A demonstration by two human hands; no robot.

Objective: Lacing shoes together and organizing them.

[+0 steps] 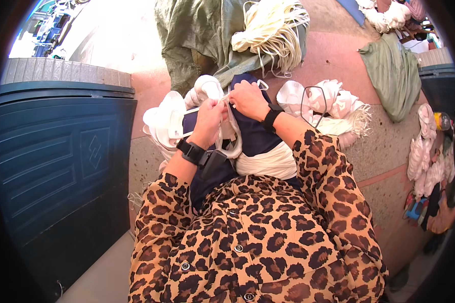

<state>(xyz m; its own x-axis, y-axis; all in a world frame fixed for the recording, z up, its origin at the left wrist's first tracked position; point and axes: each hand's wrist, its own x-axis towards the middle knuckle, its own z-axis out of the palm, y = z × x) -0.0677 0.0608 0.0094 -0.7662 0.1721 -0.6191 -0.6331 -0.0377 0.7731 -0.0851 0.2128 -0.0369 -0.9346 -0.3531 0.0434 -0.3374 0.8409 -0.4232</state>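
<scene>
My left hand (210,119) and my right hand (249,99) work close together above my lap, fingers pinched on a flat white lace (226,97). The lace runs between the fingertips, and a loop of it stands out beyond the right hand. Beneath the hands hangs a white piece that looks like a shoe upper (231,150), partly hidden by the left hand and wrist. More white shoe-like pieces (166,115) lie against my left knee, some overlapping. Across my lap rests a thick bundle of cream laces (268,162).
A large bunch of cream laces (275,33) lies on a green woven sack (187,30) ahead. Right of my knees are white shoe-like pieces (333,96) with a thin dark frame over them. Another green sack (392,76) lies farther right. A blue panelled door (60,166) stands at left.
</scene>
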